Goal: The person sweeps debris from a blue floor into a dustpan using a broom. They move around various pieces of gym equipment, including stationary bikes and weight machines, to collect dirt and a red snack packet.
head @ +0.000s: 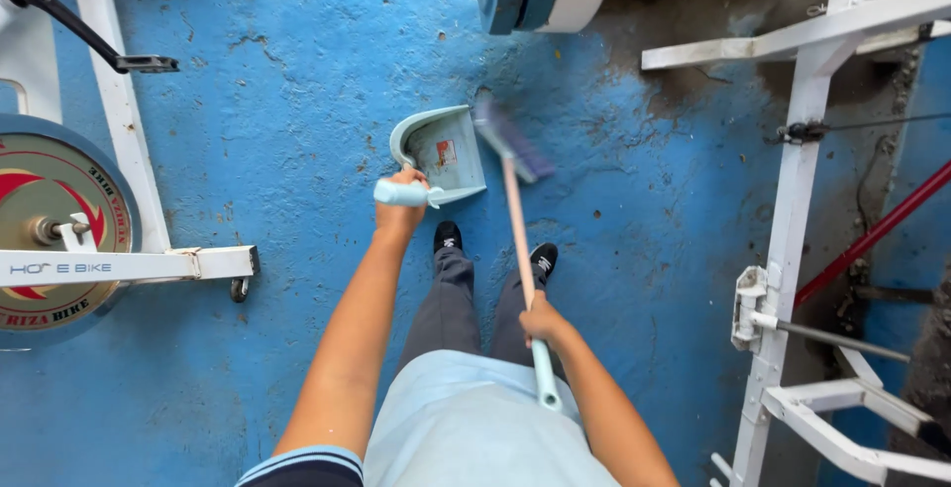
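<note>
Pale-blue plastic dustpan (441, 150) hangs from the left hand (400, 212), fist closed round its handle; right hand (543, 324) clasps the wooden-handled broom (518, 229) alongside.

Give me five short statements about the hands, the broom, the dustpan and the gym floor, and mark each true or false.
1. The left hand grips the handle of a pale blue dustpan. True.
2. The right hand holds the broom by its brush head. False: it grips the long handle, far from the brush head, which sits beside the dustpan.
3. The floor is painted red. False: it is worn blue paint.
4. An exercise bike stands at the left of the view. True.
5. The person is barefoot. False: black shoes show below the dustpan.
</note>
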